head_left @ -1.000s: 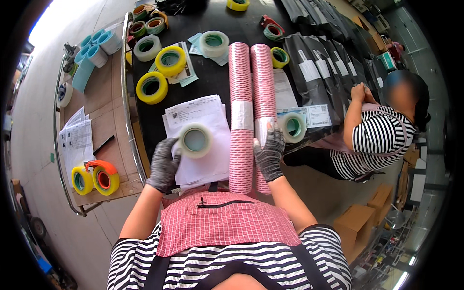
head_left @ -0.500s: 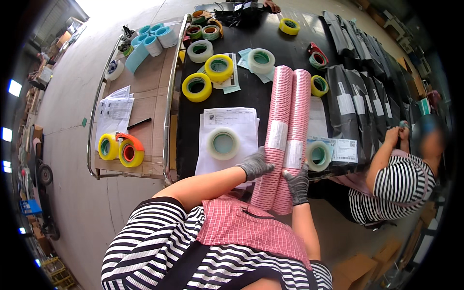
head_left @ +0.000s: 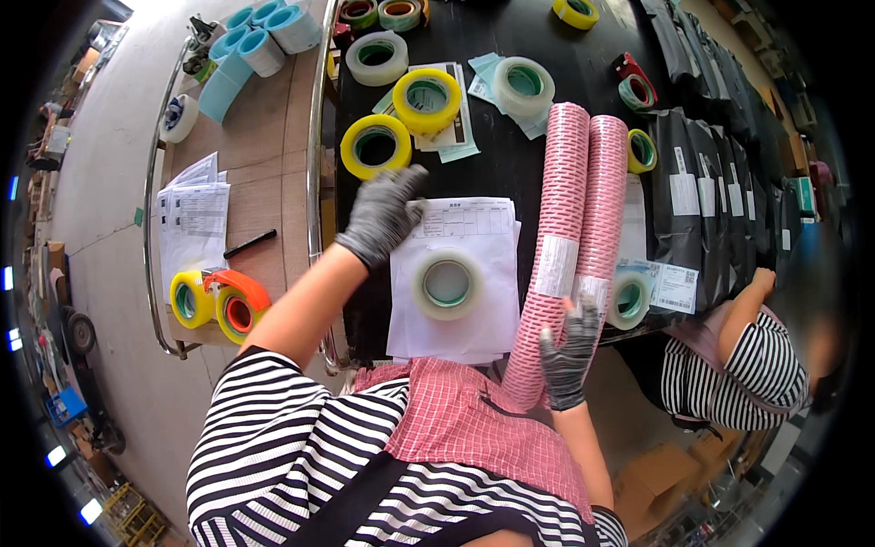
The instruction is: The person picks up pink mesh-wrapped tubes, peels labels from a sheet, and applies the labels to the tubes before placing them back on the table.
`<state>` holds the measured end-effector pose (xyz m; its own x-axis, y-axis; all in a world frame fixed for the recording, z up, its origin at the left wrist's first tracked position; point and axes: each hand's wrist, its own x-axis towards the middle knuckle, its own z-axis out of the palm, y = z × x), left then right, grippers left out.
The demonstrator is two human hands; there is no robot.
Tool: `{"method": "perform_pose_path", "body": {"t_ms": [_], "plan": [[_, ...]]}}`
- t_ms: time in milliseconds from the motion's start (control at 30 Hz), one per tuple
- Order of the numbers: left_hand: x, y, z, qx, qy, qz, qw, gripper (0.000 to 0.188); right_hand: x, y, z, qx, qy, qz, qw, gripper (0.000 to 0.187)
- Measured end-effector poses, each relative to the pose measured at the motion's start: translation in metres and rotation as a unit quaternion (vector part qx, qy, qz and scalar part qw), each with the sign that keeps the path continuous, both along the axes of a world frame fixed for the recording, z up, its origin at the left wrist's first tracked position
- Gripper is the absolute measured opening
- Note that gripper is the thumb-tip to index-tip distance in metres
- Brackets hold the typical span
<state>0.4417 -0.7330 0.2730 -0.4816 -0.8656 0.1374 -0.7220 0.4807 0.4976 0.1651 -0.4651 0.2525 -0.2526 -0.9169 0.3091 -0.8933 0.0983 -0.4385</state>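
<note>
printed sheet [head_left: 467,219], bag labels [head_left: 684,195], wording unreadable

Well to the left of my left hand [head_left: 381,217] I see a cart [head_left: 278,187] with a chrome rail [head_left: 316,118]. On it, level with that hand, lie printed sheets [head_left: 197,223] and a black pen [head_left: 250,242]; closer to me, an orange tape dispenser [head_left: 244,281] touches yellow tape rolls [head_left: 193,320]; farther out sit light blue rolls [head_left: 262,55]. Beyond and right of my right hand [head_left: 569,360] are black parcels [head_left: 676,150] and a red tape dispenser [head_left: 629,67]. A co-worker [head_left: 729,378] is to its right, cardboard boxes [head_left: 654,474] below.
</note>
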Motion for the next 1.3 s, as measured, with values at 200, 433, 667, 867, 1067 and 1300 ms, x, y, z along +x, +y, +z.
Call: {"method": "perform_pose_path", "body": {"t_ms": [200,433,667,867,1067,1300], "plan": [[0.038,-0.060,-0.030,-0.042,-0.222,0.010,0.974,0.070,0.022,-0.019,-0.028,0.115,0.109,0.034,0.987,0.050],[0.060,-0.069,-0.023,0.023,-0.313,-0.045,0.948,0.073,0.020,-0.022,-0.024,0.134,0.073,0.038,0.988,0.048],[0.070,-0.074,0.002,0.063,-0.229,-0.075,0.968,0.070,0.022,-0.054,0.006,0.098,0.034,0.053,0.993,0.046],[0.068,-0.097,0.008,0.058,-0.140,-0.059,0.987,0.054,0.025,-0.153,0.019,0.038,0.011,0.124,0.991,0.049],[0.047,-0.129,0.010,-0.015,-0.093,-0.064,0.994,0.048,0.034,-0.243,0.009,-0.025,-0.088,0.166,0.982,0.038],[0.000,-0.157,-0.014,-0.094,-0.125,-0.115,0.981,0.057,0.053,-0.332,-0.007,-0.024,-0.149,0.192,0.970,0.025]]}}
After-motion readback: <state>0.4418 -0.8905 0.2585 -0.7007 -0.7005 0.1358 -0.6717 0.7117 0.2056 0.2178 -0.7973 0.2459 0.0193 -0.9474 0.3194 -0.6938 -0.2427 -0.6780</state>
